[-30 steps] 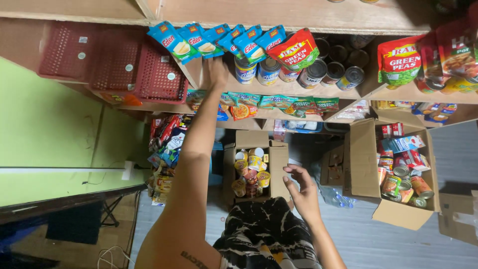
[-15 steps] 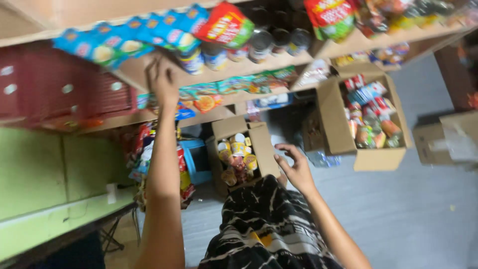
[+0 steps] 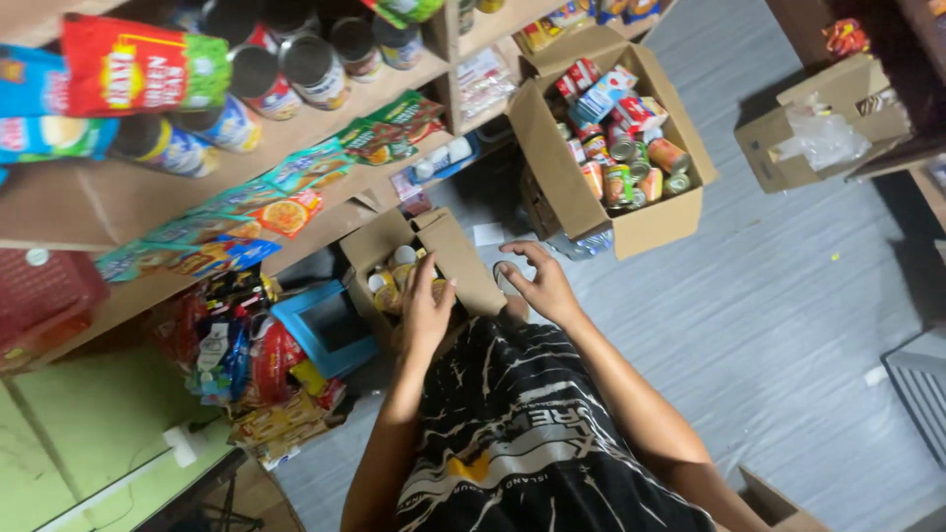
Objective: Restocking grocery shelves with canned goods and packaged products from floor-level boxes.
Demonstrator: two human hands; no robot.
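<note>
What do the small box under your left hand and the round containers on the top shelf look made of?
Small box: looks like plain brown corrugated cardboard, matte, with creased open flaps. The left hand reaches into it. Round containers: probably metal cans, with dull grey ends and glossy printed paper or plastic labels.

Left hand [image 3: 426, 313] covered part of the small box [image 3: 463, 264], so the cans [image 3: 386, 284] under its fingers were hidden and any grip couldn't be told. Right hand [image 3: 540, 284] hid the floor spot beneath it. Red basket [image 3: 44, 296] and blue packets [image 3: 30, 108] were cut off at the left edge. Hanging snack bags [image 3: 236, 355] were too blurred to tell apart.
</note>
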